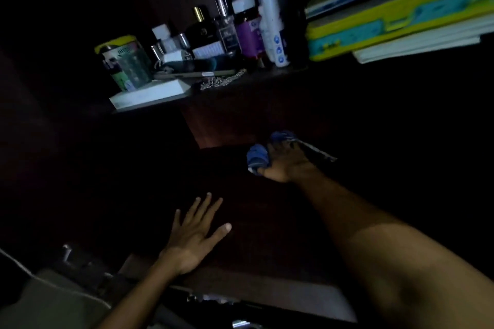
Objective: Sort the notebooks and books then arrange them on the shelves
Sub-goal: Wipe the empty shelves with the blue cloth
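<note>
**Books stacked above, dark shelf below still bare**

Dark wood shelving [227, 120] fills your view, and most of it is lost in shadow. Up at the right, a stack of books [395, 21] already lies flat on the upper shelf: glossy yellow and teal covers, white page edges, a pale box on top. That part looks done, though I can't tell whether it is sorted. One white book [149, 95] lies flat at the left edge and likely still needs placing. Behind it stand smooth bottles [270, 21], a round printed tin [123, 61] and a thin metal chain [223, 80]. Your right hand [283, 163] grips a soft blue cloth [256, 157] plus something thin and dark that I can't identify. Your left hand [195, 235] lies flat, fingers spread wide, on the lower shelf.
</note>
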`<move>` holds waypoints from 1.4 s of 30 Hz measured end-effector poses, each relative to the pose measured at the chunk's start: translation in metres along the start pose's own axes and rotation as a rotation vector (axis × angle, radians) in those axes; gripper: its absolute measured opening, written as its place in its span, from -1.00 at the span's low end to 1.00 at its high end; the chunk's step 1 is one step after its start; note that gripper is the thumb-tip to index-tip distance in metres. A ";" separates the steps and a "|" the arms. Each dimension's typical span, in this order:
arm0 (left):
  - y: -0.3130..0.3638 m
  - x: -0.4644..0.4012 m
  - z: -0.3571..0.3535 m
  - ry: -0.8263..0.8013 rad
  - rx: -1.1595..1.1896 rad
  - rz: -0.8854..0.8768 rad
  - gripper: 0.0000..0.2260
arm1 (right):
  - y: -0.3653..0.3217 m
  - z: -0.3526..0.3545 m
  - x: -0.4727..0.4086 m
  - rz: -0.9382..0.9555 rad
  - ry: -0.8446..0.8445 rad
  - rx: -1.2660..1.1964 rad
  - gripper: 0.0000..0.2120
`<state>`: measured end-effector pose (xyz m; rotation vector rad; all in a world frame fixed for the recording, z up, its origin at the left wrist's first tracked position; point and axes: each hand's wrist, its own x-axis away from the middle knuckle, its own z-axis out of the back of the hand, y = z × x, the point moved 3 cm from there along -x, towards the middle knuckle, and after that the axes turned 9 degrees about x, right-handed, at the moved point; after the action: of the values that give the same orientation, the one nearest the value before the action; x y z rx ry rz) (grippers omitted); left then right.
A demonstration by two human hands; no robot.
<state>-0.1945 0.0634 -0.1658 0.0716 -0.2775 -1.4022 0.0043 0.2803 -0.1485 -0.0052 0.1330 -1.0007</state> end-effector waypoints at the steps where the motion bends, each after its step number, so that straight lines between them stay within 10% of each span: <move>1: 0.002 -0.001 0.001 0.021 0.029 -0.013 -0.28 | -0.019 0.000 0.006 0.049 -0.024 -0.016 0.10; 7: 0.003 0.014 0.013 0.420 0.512 -0.038 -0.62 | -0.119 0.003 0.088 0.428 -0.033 -0.053 -0.27; 13: -0.020 0.045 0.020 -0.027 0.154 -0.181 -0.50 | -0.089 0.011 0.145 0.552 -0.021 -0.126 -0.26; 17: -0.060 0.039 0.033 0.037 0.147 -0.071 -0.40 | -0.036 0.010 0.099 0.367 0.042 -0.029 -0.09; 23: -0.057 0.030 0.027 0.058 0.168 -0.083 -0.47 | -0.025 -0.007 -0.018 0.229 0.005 -0.008 -0.51; 35: -0.066 0.023 0.023 0.162 0.274 -0.076 -0.60 | -0.184 -0.030 -0.090 0.537 -0.065 -0.015 -0.34; 42: -0.072 0.032 0.026 0.549 0.395 -0.078 -0.72 | -0.165 -0.039 -0.143 0.301 -0.001 -0.065 -0.05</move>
<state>-0.2655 0.0222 -0.1515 0.7864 -0.0881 -1.3319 -0.2150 0.3136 -0.1607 -0.0441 0.1602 -0.6951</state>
